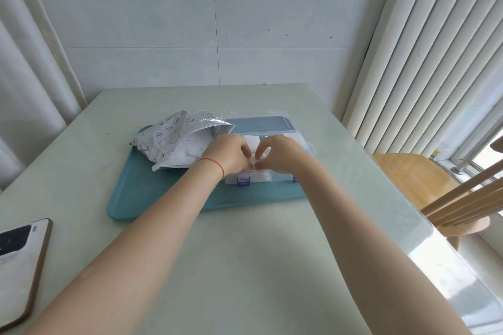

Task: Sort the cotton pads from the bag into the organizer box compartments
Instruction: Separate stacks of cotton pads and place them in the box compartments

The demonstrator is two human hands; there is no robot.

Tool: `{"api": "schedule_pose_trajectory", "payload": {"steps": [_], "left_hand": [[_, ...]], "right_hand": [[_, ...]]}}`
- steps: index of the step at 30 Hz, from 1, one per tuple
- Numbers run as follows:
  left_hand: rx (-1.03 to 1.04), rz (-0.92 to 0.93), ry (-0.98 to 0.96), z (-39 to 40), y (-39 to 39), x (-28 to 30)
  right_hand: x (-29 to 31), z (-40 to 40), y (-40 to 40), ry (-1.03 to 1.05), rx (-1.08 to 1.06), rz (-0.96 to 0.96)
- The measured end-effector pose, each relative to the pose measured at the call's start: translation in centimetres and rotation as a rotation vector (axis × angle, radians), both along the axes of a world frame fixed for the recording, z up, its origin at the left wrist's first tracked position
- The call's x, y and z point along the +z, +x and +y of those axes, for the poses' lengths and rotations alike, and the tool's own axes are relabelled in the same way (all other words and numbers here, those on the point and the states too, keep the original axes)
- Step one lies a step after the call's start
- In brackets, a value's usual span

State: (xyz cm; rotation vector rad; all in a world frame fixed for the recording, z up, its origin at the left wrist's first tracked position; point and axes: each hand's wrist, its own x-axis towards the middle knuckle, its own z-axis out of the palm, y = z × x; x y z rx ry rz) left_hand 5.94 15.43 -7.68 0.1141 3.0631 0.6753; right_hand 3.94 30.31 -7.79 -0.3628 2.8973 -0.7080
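two bare forearms enter from the bottom edge, one at each side. no sleeve is visible on either arm up to the frame edge. the left hand (230, 153) carries a thin red-orange string bracelet (215, 164) around the wrist; it is a single narrow cord with no visible bead or clasp. the right hand (280, 153) and its wrist show nothing worn. no rings can be made out on the visible fingers. nails are too small to describe.
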Motion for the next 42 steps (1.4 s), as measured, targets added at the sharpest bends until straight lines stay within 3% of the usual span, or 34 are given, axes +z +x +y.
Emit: {"api": "schedule_pose_trajectory", "payload": {"steps": [13,22,24,27,31,34,37,42], "left_hand": [[0.05,0.05,-0.006,-0.1,0.0,-0.6],[-0.045,-0.026,-0.093,-0.3,-0.4,0.3],[-0.003,0.07,-0.014,-0.9,-0.3,0.6],[0.141,0.36,0.146,-3.1,0.3,1.4],[0.297,0.568,0.253,-7.1,1.5,2.3],[0.335,0.46,0.281,-10.6,2.2,2.3],[0.292,0.266,0.168,-12.5,2.4,1.2],[0.315,0.362,0.334,-12.9,2.5,-0.5]], "right_hand": [[0.3,-0.6,-0.2,0.054,0.083,-0.004],[0.9,0.6,-0.7,0.125,0.072,0.024],[1.4,0.3,-0.8,0.086,0.039,0.1],[2.6,-1.5,-0.6,-0.062,-0.003,0.243],[2.8,-5.9,0.0,-0.129,0.082,0.24],[1.8,-9.2,0.3,-0.095,0.095,0.207],[0.4,-11.6,0.3,-0.048,0.072,0.211],[-1.0,-14.5,0.1,0.2,0.117,0.237]]}}
